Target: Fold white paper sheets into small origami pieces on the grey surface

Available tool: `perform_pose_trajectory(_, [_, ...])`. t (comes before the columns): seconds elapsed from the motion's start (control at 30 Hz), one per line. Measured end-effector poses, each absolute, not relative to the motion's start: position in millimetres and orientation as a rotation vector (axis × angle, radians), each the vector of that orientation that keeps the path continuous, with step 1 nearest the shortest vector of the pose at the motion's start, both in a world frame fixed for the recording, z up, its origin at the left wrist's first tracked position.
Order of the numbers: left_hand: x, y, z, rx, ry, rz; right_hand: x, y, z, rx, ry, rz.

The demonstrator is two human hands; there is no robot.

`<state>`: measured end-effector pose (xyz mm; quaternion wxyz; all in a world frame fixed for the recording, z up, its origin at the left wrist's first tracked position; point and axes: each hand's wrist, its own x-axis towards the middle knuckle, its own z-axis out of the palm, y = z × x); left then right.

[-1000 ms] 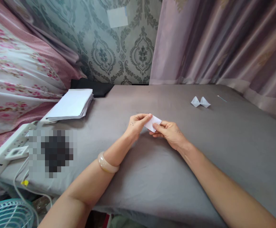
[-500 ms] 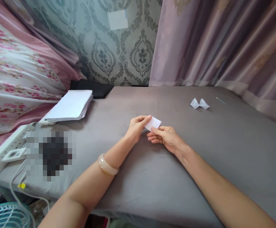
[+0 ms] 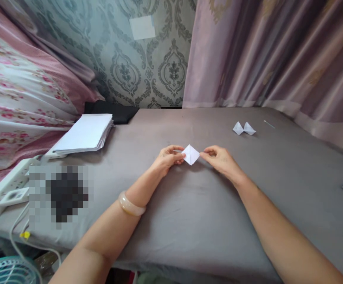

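Note:
A small white folded paper [image 3: 191,155], diamond-shaped with a crease or slit down its middle, is held between my two hands above the grey cloth. My left hand [image 3: 170,156] pinches its left corner between thumb and fingers. On the other side, my right hand [image 3: 218,157] pinches the right corner with its fingertips. A pale bangle [image 3: 131,204] circles my left wrist. Farther back to the right stands a folded white paper piece [image 3: 244,128] with two pointed halves, apart from my hands.
At the left lies a stack of white paper [image 3: 84,132] by a black folded item [image 3: 114,111]. A white power strip [image 3: 4,193] with cables runs along the left edge. A thin stick [image 3: 269,124] lies at the back right, and a fan [image 3: 8,272] stands below at left.
The folded paper has turned from a tilted flat rectangle into a diamond with a centre line facing me. My right hand has shifted from its lower edge to its right corner.

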<state>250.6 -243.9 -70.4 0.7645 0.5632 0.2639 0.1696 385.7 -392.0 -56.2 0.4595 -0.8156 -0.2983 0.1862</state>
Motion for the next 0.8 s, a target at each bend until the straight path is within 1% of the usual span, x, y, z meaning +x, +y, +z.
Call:
perform_pose_trajectory(0.03, [250.1, -243.5, -70.5, 1.246, 0.574, 0.356, 390.5, -391.8, -58.6, -1.99, -0.802, 0.353])
perform_pose_trajectory(0.13, [249.4, -244.0, -70.2, 1.311, 0.558, 0.326, 395.4, -388.5, -65.9, -1.912, -0.971, 0.414])
perform_pose_trajectory(0.27, [250.6, -246.5, -71.7, 1.436, 0.57, 0.301, 392.0, -383.8, -73.5, -1.979, -1.037, 0.493])
perform_pose_trajectory(0.43, [249.3, -243.4, -73.7, 2.037, 0.616, 0.412, 392.8, -379.8, -78.3, -2.07, -1.124, 0.418])
perform_pose_trajectory(0.5, [249.3, -239.1, -74.5, 2.17, 0.579, 0.394, 395.2, -377.6, -78.8, -2.104, -1.165, 0.417])
perform_pose_trajectory(0.67, [253.9, -225.8, -77.2, 2.142, 0.45, 0.28, 404.0, -371.2, -80.4, -2.104, -1.154, 0.53])
perform_pose_trajectory(0.8, [258.4, -218.9, -74.0, 2.106, 0.345, 0.206, 406.3, -368.7, -81.5, -2.031, -1.176, 0.515])
